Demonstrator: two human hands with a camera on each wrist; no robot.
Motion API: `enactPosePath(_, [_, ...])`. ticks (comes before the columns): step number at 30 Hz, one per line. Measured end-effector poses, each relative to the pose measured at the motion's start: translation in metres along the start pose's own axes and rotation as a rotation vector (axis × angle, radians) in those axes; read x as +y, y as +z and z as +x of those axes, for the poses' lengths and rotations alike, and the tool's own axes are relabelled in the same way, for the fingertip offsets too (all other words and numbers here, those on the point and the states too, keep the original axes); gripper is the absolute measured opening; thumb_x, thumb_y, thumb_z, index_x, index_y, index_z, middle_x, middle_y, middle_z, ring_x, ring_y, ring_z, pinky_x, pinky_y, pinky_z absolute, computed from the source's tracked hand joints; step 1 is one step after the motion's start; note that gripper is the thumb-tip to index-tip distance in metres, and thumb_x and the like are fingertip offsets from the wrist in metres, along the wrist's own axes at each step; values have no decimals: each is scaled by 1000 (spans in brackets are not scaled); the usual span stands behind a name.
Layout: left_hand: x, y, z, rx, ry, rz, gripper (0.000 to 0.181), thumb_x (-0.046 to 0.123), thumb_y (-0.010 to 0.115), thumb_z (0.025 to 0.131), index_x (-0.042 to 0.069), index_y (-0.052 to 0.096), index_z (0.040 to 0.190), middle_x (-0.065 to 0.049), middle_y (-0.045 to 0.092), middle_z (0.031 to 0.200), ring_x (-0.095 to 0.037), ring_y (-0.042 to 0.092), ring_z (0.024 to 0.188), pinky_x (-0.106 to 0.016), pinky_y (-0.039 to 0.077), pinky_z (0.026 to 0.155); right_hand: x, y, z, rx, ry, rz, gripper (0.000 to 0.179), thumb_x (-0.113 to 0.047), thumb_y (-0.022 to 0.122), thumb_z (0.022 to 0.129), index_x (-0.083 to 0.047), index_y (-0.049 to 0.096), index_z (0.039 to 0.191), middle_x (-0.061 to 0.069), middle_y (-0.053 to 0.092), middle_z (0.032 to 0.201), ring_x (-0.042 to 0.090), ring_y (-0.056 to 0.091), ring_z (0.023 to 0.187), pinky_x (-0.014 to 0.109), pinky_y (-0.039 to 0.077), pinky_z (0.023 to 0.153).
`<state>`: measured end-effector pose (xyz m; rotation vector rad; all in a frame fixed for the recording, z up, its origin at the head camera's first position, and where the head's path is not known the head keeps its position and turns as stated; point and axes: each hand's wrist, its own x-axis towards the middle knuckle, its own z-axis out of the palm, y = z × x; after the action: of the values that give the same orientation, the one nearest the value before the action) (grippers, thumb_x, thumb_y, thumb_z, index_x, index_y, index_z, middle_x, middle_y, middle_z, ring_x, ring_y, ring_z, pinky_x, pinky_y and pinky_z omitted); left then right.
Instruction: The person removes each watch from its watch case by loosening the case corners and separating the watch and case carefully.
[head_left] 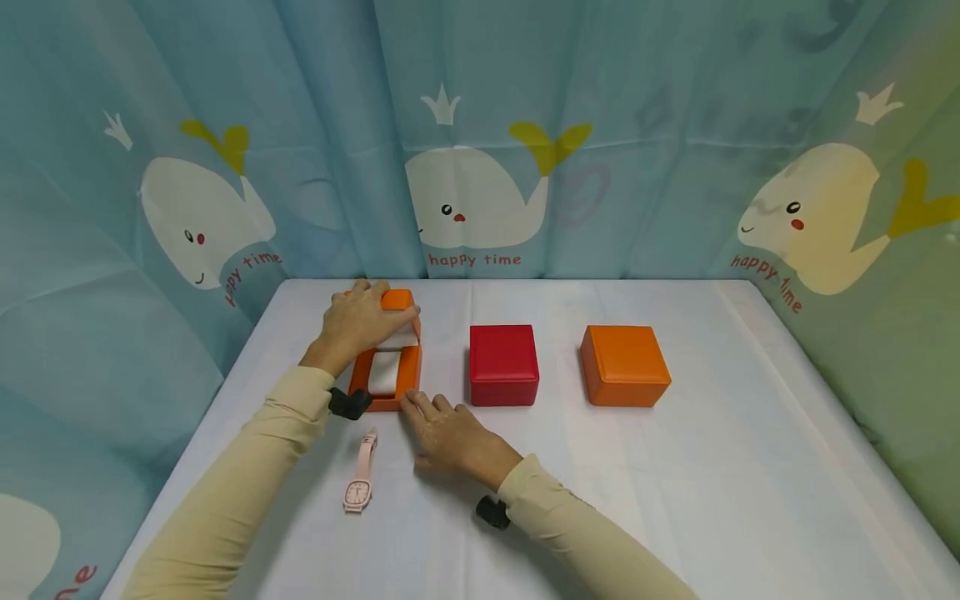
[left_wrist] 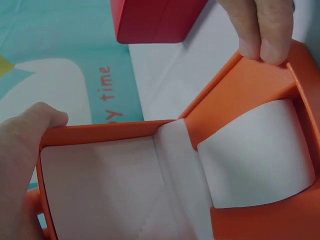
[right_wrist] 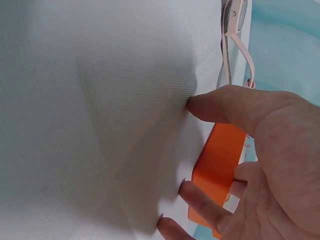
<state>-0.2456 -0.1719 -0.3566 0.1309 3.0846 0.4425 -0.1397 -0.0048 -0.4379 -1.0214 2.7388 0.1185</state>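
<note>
Gripping the open orange box (head_left: pixel 410 367) by its lid (head_left: pixel 399 299) with thumb and fingers, the left hand (head_left: pixel 358 323) could tip it if the right hand (head_left: pixel 453 437), fingers spread, slips off.

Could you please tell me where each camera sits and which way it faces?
Head: on the person's head, facing forward and down over the white tabletop and open orange watch box; left hand, right hand and sleeves show.
Left wrist: on that wrist, looking into the box; left hand and two right-hand fingers show.
Right wrist: on that wrist, looking low across the tabletop; only the right hand shows.
Head and right wrist views share the pink wristwatch.
</note>
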Motion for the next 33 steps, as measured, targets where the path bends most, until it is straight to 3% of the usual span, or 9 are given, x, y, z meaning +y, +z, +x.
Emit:
enactPosePath(9, [-1, 5, -6, 77, 55, -8, 81, 59, 58, 93, -4, 50, 143, -30, 50, 139, -54, 49, 119, -66, 40, 99, 0, 2, 2, 8, 9, 16, 87, -44, 68, 95, -14, 22, 162, 0, 24, 165, 21, 39, 136, 39, 47, 101])
enactPosePath(17, [-1, 14, -16, 167, 108, -25, 77, 56, 61, 93, -8, 55, 135, -29, 53, 128, -47, 53, 109, -65, 38, 98, 1, 0, 1, 10, 6, -4, 88, -45, 67, 95, -13, 21, 163, 0, 25, 164, 21, 40, 135, 38, 48, 99])
enactPosePath(33, [-3, 29, -32, 297, 131, -95, 68, 54, 70, 89, -2, 63, 127, -24, 59, 119, -38, 58, 97, -58, 38, 93, -6, -1, -1, 11, 17, -26, 89, -47, 67, 95, -15, 21, 163, -2, 24, 164, 19, 41, 134, 35, 48, 96])
